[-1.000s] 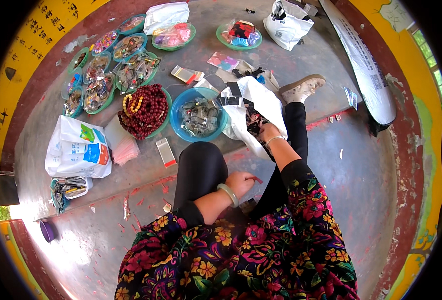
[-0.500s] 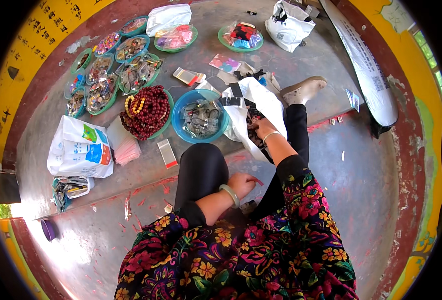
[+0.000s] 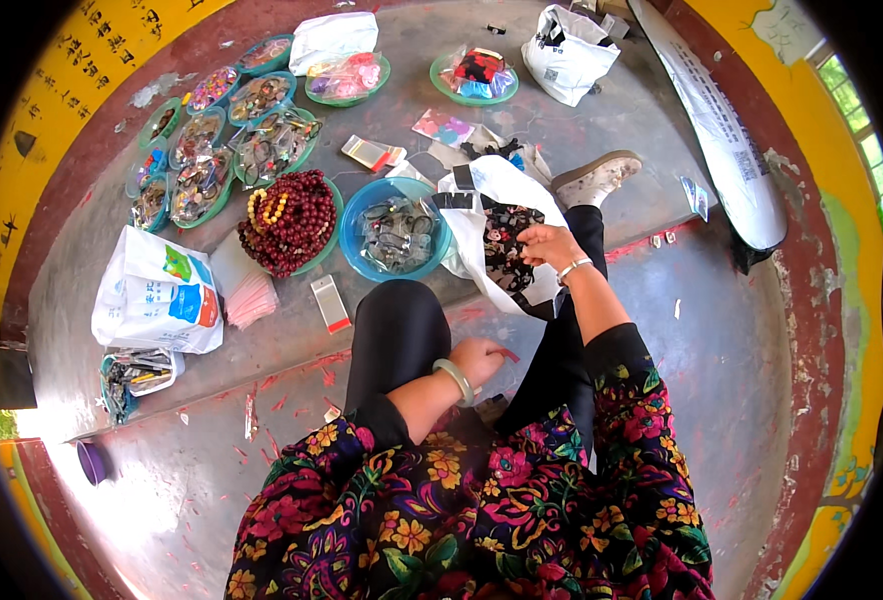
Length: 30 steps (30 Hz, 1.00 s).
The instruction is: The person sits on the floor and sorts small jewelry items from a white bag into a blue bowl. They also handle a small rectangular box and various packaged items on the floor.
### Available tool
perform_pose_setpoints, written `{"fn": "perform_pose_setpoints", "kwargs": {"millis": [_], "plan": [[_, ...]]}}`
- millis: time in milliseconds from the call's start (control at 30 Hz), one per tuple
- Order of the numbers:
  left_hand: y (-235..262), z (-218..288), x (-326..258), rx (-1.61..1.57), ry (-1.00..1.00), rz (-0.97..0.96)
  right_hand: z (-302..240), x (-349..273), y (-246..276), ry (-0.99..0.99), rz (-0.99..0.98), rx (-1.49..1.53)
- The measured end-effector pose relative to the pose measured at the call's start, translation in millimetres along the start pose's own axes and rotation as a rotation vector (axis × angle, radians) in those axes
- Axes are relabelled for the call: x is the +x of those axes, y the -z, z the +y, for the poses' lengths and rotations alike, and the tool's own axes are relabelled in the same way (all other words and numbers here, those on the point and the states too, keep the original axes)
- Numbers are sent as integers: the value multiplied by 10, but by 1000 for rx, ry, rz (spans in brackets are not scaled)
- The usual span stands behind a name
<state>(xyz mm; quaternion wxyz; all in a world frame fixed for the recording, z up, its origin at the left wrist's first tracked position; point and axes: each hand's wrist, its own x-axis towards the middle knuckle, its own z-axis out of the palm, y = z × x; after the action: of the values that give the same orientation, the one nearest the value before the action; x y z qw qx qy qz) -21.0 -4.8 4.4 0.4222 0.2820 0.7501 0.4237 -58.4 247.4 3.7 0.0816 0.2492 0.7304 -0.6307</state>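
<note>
Over the mouth of a white plastic bag (image 3: 475, 232) between my legs is my right hand (image 3: 552, 247), fingers bent together. Whatever they pinch, if anything, is too small to make out. Black flower-patterned fabric (image 3: 505, 238) shows in the bag, just under those fingertips. My left hand (image 3: 477, 362) rests by my left knee, closed on a short red strip (image 3: 510, 355) that sticks out past the fingers. A blue basin (image 3: 394, 265) left of the bag holds small items in clear packets (image 3: 399, 232).
Dark red bead strands (image 3: 292, 225) fill a green basin beside the blue one. Several basins of packaged trinkets stand at the far left. A printed white bag (image 3: 157, 295) stands left, another bag (image 3: 570, 60) far right. A long wrapped white panel (image 3: 712, 125) leans at right.
My right hand has lifted out of the white bag and moved slightly right, uncovering the flowered fabric. My left hand keeps hold of the red strip, nearly unmoved.
</note>
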Motion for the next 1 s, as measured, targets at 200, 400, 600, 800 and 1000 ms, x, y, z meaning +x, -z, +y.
{"fn": "perform_pose_setpoints", "kwargs": {"millis": [200,400,600,800,1000], "plan": [[-36,-123,14,57,-83,45,-113,-409,-93,63,27,313],[2,-110,-11,58,-113,-11,-81,-780,-138,204,-50,695],[-73,-343,50,-363,-255,-74,4,-1272,-266,235,-205,1028],[37,-44,-112,-679,-158,-264,409,-1550,-391,276,-216,1184],[52,-51,-159,-864,-172,-424,637,-1659,-581,394,-405,1315]]}}
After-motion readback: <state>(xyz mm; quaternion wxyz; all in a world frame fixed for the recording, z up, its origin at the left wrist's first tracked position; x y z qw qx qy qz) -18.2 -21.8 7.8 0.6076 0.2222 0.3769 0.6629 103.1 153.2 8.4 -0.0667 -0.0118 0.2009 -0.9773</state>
